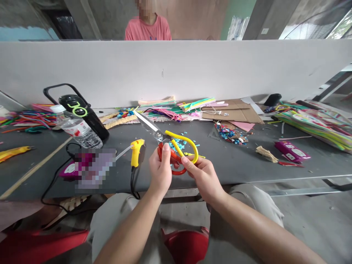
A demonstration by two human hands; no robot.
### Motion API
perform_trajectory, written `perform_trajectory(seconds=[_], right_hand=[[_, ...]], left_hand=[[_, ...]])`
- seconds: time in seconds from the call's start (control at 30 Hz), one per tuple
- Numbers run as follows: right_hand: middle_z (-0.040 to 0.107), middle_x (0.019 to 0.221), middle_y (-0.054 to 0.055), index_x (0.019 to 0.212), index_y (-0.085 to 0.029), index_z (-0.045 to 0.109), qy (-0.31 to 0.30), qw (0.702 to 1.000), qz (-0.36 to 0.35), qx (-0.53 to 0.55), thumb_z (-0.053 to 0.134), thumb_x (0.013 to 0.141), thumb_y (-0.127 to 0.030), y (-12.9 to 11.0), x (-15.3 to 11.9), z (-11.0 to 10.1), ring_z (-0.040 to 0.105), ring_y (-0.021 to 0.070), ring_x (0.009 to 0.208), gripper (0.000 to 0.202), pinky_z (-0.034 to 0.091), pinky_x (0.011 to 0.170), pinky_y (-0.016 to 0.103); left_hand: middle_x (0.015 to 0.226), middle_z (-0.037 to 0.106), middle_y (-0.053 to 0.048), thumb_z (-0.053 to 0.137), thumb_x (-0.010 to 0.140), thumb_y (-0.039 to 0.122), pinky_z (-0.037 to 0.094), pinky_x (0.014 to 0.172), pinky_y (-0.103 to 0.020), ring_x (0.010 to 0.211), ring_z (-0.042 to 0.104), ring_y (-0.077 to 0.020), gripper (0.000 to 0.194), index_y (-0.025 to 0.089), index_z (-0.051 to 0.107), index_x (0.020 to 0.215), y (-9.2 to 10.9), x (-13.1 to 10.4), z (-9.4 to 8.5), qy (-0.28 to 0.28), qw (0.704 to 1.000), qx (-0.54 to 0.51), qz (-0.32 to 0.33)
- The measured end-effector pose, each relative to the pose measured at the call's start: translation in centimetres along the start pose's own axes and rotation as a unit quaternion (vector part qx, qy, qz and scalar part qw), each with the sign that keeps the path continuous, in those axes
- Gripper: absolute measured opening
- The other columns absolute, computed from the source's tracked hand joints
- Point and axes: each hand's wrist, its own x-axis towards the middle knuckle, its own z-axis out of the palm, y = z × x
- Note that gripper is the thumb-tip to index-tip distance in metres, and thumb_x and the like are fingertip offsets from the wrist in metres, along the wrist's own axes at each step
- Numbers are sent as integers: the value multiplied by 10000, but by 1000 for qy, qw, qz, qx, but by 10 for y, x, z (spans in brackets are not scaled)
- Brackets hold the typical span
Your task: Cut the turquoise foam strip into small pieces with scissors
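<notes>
I have the scissors [165, 138] in both hands above the table [242, 168]: my left hand [160, 168] has its thumb pressed on the red handle [180, 172] near the pivot, and my right hand [205, 176] pinches the yellow handle [191, 142] between thumb and fingers. The blades point forward and leftward from my fingers, and I see nothing caught between them. Small blue pieces [181, 145] lie loose just beyond my fingertips; I can't tell whether I cut them. My fingers hold no joined piece, and the long strips [327, 128] far to their right lie in a heap, so I'd judge much is left and the scissors are only being handled. The near table edge runs close under my wrists, which leaves little room towards me. Left of my left fingers, the glue gun [135, 156] crowds that side; ahead, the white partition [209, 69] walls off my reach. My widest room is rightward, over grey tabletop short of the purple box [293, 151].
</notes>
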Motion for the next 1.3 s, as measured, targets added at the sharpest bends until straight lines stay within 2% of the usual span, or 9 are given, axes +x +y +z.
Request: perform_trajectory(seconds=[0.13, 0.23, 0.3, 0.43, 0.6, 0.7, 1.0, 1.3], right_hand=[[493, 627, -26, 775, -138, 704, -120, 991, 3, -66, 720, 851, -538, -16, 13, -16, 372, 88, 591, 407, 324, 554, 242], [555, 717, -15, 908, -136, 709, -216, 968, 16, -128, 706, 881, -490, -33, 19, -33, 442, 95, 640, 355, 362, 592, 239], [592, 745, -6, 919, -136, 691, -246, 956, 23, -158, 689, 899, -470, -40, 19, -42, 489, 102, 655, 335, 398, 615, 240], [602, 697, 2, 807, -135, 641, -219, 957, 4, -189, 631, 938, -497, -41, 20, -49, 501, 99, 620, 385, 413, 600, 235], [562, 700, -14, 828, -134, 629, -250, 953, 5, -174, 643, 939, -484, -35, 22, -45, 484, 87, 626, 367, 405, 593, 218], [546, 661, -26, 793, -140, 611, -246, 956, 13, -160, 671, 916, -487, -30, 21, -43, 481, 81, 580, 373, 411, 561, 216], [615, 641, -10, 802, -150, 614, -162, 975, 27, -150, 718, 860, -534, -16, 10, -30, 571, 91, 502, 402, 484, 482, 208], [611, 630, -4, 764, -149, 593, -116, 982, 27, -146, 651, 899, -565, -12, 5, -20, 534, 72, 477, 442, 431, 457, 193]], left_hand=[[591, 628, 0, 621, 903, 577, 452, 543, -272, 529, 596, -159, 391, 213, 618, 761, 3, 5, -4, -15, 999, 28, 20], [577, 602, 8, 611, 920, 558, 444, 539, -264, 529, 586, -155, 365, 219, 619, 784, 5, 9, -8, -24, 998, 38, 32], [576, 598, 14, 592, 933, 555, 450, 531, -256, 521, 587, -148, 363, 221, 612, 791, 6, 12, -11, -14, 999, 34, 32], [592, 606, 21, 590, 938, 549, 480, 532, -246, 511, 595, -134, 365, 213, 609, 797, 6, 16, -17, -1, 999, 22, 31], [585, 593, 18, 593, 927, 566, 480, 495, -245, 509, 595, -140, 386, 205, 606, 794, 7, 15, -15, -8, 999, 44, 20], [562, 573, 25, 587, 931, 563, 474, 486, -250, 497, 588, -142, 385, 212, 582, 770, 4, 13, -12, -7, 999, 35, 24], [530, 572, 31, 563, 949, 550, 465, 468, -247, 444, 565, -133, 389, 209, 576, 761, 1, 7, -8, 10, 999, 34, 20], [481, 560, 29, 547, 961, 534, 446, 484, -243, 438, 565, -136, 409, 202, 571, 725, 5, 5, -6, -1, 997, 71, 20]])
